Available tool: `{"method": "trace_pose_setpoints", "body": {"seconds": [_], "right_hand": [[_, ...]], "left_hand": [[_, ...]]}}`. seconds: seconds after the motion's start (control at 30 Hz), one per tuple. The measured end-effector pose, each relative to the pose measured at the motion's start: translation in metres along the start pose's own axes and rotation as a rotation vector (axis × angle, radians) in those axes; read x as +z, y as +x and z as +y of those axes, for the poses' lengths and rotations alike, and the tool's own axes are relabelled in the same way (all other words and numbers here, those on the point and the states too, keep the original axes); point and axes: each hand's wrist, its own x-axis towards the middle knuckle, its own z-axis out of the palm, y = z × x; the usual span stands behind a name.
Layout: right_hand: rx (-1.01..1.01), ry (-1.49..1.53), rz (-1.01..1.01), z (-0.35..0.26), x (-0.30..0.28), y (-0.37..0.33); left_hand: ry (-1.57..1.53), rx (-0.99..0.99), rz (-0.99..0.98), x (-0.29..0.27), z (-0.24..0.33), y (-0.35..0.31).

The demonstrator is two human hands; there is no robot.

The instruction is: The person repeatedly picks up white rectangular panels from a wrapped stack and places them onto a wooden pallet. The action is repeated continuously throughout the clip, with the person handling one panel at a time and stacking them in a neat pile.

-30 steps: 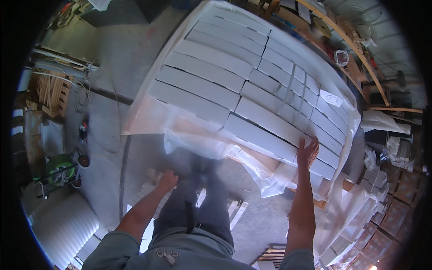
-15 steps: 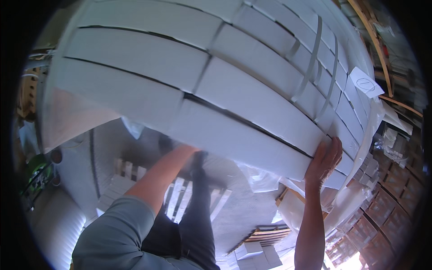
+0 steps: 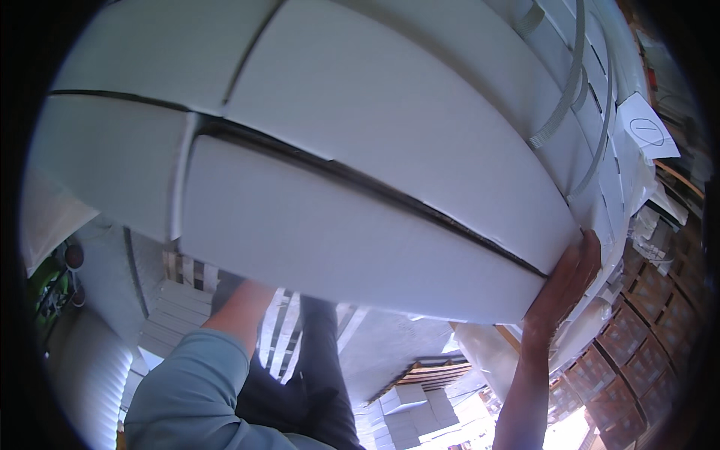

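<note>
A long white cardboard box [image 3: 337, 232] stretches across the middle, at the lower edge of a tall stack of white boxes [image 3: 360, 82]. My right hand [image 3: 564, 281] is closed round its right end, with the fingers at the far side of the corner. Under the same box goes my left forearm [image 3: 244, 311]; the box hides my left hand and its fingers. A dark gap, widest at the left, runs between this box and the one above it. Grey straps [image 3: 566, 90] hang loosely over the boxes at the upper right.
A white paper with a circled mark [image 3: 649, 131] sticks to the stack's right side. Clear plastic wrap [image 3: 487, 356] hangs below it. White boxes [image 3: 412, 405] lie by a wooden pallet [image 3: 442, 373] on the floor. Brown cartons [image 3: 637, 330] are stacked far right. A slatted pallet [image 3: 279, 337] lies near my legs.
The stack now looks closer and larger, and the gap above the held box shows wider. My left forearm has gone lower in view, its hand now fully hidden. My right hand keeps the box end.
</note>
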Motion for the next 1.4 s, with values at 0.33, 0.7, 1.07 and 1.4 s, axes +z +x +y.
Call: {"method": "trace_pose_setpoints", "body": {"seconds": [0.33,0.7,1.07,1.4], "right_hand": [[0.289,0.045,0.001,-0.011,-0.003,0.002],[0.247,-0.056,0.062,0.002,0.007,0.000],[0.389,-0.249,0.012,0.015,0.027,0.002],[0.364,-0.316,0.000,0.010,0.036,0.017]], "left_hand": [[-0.197,-0.121,0.058,-0.030,-0.046,-0.095],[-0.576,-0.465,0.409,-0.052,-0.136,-0.302],[-0.844,-0.646,0.488,0.127,-0.004,-0.440],[-1.120,-0.812,0.531,0.246,0.179,-0.482]]}}
